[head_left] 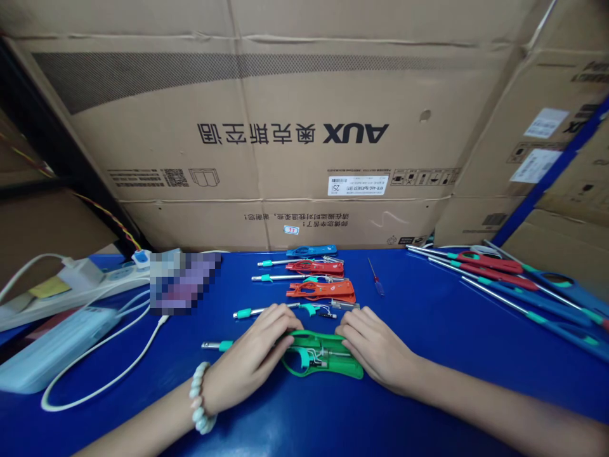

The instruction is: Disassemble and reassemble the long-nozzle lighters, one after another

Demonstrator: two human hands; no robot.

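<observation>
A long-necked gas lighter with an opened green handle [345,366] lies in front of me on the blue table. White wires, a turquoise trigger and a clear part show inside its shell. My left hand [259,349] is closed on the neck end of the handle, the metal tube tip sticking out to the left. On the butt end, my right hand [378,349] has its fingers curled over the edge. Just beyond lie an orange handle shell [321,291], a red shell [316,268] and a blue shell [311,251], with metal lighter tubes and wired inner parts beside them.
A small screwdriver [377,283] lies right of the shells. Several long lighters [518,279] are heaped at the right. At left are a power strip [117,277], a light-blue power bank [61,349] and a white cable [107,388]. Cardboard [285,82] walls the back.
</observation>
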